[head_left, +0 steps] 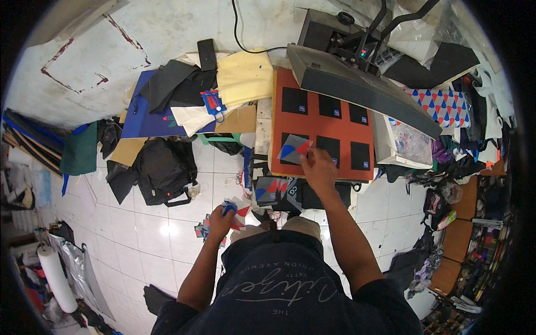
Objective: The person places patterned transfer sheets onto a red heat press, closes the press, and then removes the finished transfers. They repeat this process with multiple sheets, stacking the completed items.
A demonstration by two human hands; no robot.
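Note:
My right hand (319, 169) pinches the edge of a clear transfer sheet (290, 151) with a blue and a red shape. The sheet lies over the near-left black fabric piece (286, 138) on the orange pad of a heat press (277, 167). Black pieces sit on the pad in two rows, most showing a small blue label in a corner. Down by my left thigh, my left hand (220, 224) is closed on several similar transfer sheets (240, 214), fanned out. The raised upper plate (357, 92) of the press hangs over the far right of the pad.
More transfer sheets (272, 191) lie on a ledge just below the pad. A white box (410, 146) with clear plastic stands right of it. To the left are yellow fabric (244, 75), a phone (206, 54) and a black backpack (163, 173) on the floor.

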